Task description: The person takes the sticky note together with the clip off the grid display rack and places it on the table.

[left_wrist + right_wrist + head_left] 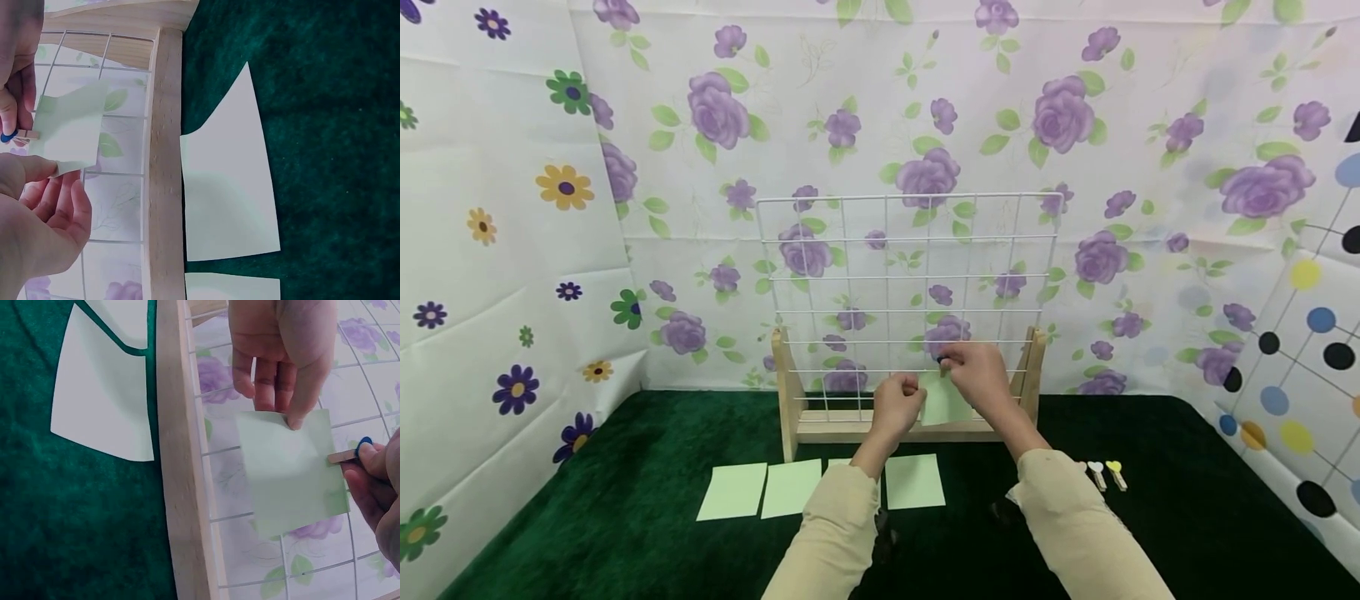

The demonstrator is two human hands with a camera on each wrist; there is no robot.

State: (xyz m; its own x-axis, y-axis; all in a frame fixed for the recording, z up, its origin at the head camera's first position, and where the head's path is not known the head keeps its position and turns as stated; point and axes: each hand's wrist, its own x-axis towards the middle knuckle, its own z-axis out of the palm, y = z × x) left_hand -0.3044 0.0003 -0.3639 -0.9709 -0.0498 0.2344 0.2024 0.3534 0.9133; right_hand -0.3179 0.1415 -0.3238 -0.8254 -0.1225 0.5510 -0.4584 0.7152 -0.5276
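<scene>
My left hand pinches the side edge of a pale green square of paper between thumb and fingers. The sheet stands against the lower part of a white wire grid. My right hand pinches a small wooden clothespin by its dark blue end. In the right wrist view the clothespin's tip overlaps the sheet's top edge. The left wrist view shows the left thumb lying on the near face of the paper.
A wooden stand holds the grid upright on a dark green cloth. Several pale green sheets lie in a row in front, one partly hidden by the left arm. More clothespins with white and yellow hearts lie beside the right sleeve.
</scene>
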